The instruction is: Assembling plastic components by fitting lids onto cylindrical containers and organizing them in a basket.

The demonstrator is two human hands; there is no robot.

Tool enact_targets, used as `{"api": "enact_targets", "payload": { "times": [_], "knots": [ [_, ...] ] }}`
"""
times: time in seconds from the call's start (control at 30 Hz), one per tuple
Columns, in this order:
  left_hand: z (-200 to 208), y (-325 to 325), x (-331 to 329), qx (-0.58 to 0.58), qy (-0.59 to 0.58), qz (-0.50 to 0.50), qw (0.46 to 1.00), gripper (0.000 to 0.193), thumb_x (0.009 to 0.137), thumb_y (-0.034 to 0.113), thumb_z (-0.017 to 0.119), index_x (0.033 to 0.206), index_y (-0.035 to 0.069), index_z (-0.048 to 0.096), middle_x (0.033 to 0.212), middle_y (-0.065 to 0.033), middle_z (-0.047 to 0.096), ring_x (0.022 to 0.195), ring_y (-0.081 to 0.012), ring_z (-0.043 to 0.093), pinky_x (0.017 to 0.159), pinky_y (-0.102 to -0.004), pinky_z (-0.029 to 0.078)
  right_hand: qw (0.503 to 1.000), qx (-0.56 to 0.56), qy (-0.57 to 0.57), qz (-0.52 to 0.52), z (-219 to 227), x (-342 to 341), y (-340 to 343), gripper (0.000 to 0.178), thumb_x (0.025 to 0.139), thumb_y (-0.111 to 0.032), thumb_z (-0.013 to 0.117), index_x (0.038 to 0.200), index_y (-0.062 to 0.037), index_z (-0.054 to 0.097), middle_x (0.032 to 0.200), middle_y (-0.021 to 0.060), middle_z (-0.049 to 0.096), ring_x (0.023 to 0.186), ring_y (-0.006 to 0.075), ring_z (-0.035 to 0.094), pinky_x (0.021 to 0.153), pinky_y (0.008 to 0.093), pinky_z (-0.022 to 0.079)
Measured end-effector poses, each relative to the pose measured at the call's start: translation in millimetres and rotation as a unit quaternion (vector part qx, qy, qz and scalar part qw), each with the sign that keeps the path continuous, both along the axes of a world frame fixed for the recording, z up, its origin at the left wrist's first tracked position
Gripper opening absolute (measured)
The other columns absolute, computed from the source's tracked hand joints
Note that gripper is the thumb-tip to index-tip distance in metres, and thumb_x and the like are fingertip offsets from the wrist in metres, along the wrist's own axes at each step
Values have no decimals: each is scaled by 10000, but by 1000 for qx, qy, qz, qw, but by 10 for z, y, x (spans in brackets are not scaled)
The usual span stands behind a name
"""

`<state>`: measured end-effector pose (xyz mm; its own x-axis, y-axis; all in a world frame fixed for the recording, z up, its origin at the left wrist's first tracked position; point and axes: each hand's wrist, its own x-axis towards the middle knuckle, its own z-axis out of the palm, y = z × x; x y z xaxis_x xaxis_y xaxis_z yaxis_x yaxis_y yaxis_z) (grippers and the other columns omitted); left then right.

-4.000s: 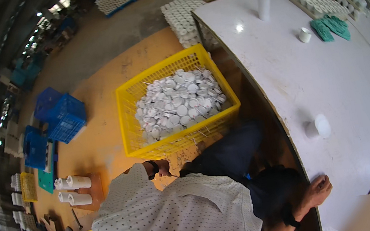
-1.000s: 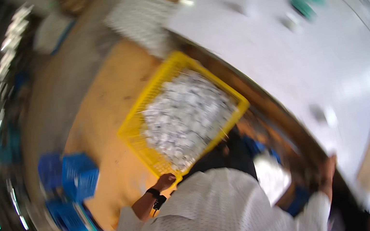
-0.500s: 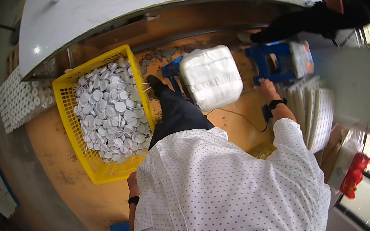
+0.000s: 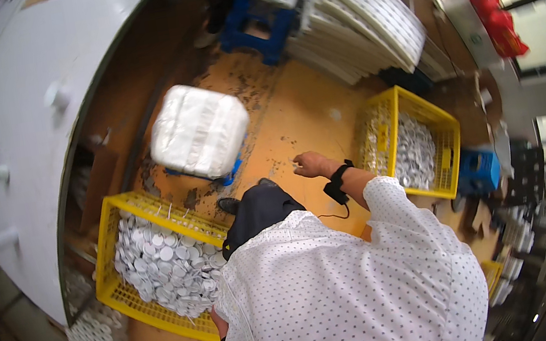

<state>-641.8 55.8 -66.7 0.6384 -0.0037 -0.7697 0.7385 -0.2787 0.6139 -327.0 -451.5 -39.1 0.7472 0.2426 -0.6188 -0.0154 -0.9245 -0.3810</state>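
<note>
My right hand (image 4: 314, 164) hangs over the orange floor with its fingers loosely apart and nothing visible in it. A black band with a small box circles that wrist. Only a sliver of my left hand (image 4: 219, 321) shows beside my shirt, close to the near edge of a yellow plastic crate (image 4: 109, 293); its fingers are hidden. White round discs (image 4: 158, 262), some with thin stems, fill that crate in a heap. Ahead of me sits a stool topped with a white plastic-wrapped cushion (image 4: 200, 131), which neither hand touches.
A long white table (image 4: 87, 50) runs along the left. Another yellow crate (image 4: 449, 163) with white round parts stands at right. Beyond are a blue stool (image 4: 250, 35), stacked white perforated panels (image 4: 364, 21) and another blue stool (image 4: 478, 168). A cable lies near my right arm.
My body and view have turned to the right; the table now lies at the left and a second crate has come into view. My right hand has moved away from the far blue stool.
</note>
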Motion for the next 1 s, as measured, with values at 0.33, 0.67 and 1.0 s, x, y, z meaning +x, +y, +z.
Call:
{"api": "enact_targets", "payload": {
  "times": [0.33,0.67,1.0],
  "knots": [
    [163,362,894,38,15,-229,973,181,764,109,616,870,-37,622,827,-99,637,761,-168,591,706,-281,465,964,37,-39,-259,201,-1107,-821,459,759,-289,553,1111,6,539,939,168,629,908,326,576,815,377,454],
    [-73,-422,1966,44,-15,-401,915,181,766,107,617,874,-38,622,821,-96,637,749,-161,589,699,-279,467,865,-11,-11,-501,71,-2984,-1348,440,756,-312,577,1102,-42,563,936,159,630,903,331,577,800,399,459],
    [-417,-2562,3546,-2,-122,-578,807,192,768,114,619,888,-37,621,801,-91,634,712,-151,581,676,-277,470,656,-44,-162,-736,132,-4434,-488,413,735,-294,565,1024,0,586,915,198,619,851,352,587,760,407,470]
  ]
}}
